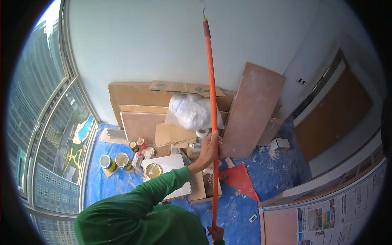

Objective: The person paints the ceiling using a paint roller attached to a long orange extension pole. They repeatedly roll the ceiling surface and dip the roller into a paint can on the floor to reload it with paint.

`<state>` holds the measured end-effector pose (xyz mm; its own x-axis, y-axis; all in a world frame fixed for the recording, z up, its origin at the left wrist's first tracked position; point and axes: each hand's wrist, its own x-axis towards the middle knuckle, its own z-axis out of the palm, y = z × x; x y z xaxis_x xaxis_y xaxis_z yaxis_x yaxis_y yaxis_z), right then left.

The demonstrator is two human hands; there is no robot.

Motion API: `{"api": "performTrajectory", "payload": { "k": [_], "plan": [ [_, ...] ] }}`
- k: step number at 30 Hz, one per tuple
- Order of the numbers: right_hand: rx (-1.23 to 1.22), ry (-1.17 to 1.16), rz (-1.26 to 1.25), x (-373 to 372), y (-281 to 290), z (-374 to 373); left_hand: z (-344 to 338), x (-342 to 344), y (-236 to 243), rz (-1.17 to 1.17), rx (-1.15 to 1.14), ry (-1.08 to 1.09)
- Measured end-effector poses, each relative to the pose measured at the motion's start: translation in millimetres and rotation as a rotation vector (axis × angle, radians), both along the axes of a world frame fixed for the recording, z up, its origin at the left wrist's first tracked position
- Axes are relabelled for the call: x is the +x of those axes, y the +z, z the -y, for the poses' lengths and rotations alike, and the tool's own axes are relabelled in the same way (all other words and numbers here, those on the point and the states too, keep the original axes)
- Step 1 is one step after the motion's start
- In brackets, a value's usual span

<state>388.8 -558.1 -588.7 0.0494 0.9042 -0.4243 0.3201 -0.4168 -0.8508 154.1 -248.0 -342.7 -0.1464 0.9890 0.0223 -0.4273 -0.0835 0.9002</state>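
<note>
Nearest the camera, one green long-sleeved garment [122,218] covers the person. One long orange pole [212,85] rises before the pale wall [139,45], its upper end bearing one brown collar [207,30], one yellow ring [205,19] and one thin bent wire [203,11]. Two hands hold it: the left hand [210,146], its grip clamped on the middle portion, and the right hand [216,233], its grip closed around the lower portion. Behind the pole is one clear bag of white material [188,111]; to its right leans one tall reddish board [253,110]. Farther left stand two larger buckets [122,160], two smaller cans [141,143] and one white jug [137,160]. One red sheet [240,181] lies right of the pole, over blue sheeting [269,175].
</note>
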Motion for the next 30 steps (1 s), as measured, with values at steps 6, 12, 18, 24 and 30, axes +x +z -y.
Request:
{"api": "performTrajectory", "payload": {
  "k": [6, 12, 18, 24, 30],
  "plan": [
    [0.189, -0.173, -0.246, 26.0, -4.0, -12.6, -57.7, 15.8, 13.3, 0.257, -0.063, -0.069],
    [0.054, -0.107, -0.415, 67.2, 16.5, 10.0, -120.2, 35.1, 17.9, 0.244, -0.104, -0.119],
    [0.453, 0.036, 0.079, 109.7, -75.3, -66.5, -181.4, 53.9, 16.5, 0.205, -0.167, -0.055],
    [0.584, 0.038, 0.274, 53.8, -74.1, -130.1, -230.0, 18.2, 31.1, 0.15, -0.057, 0.024],
    [0.629, -0.022, 0.406, 21.2, -68.4, -149.5, -261.9, -23.1, 60.7, 0.218, -0.022, -0.002]
  ]
}}
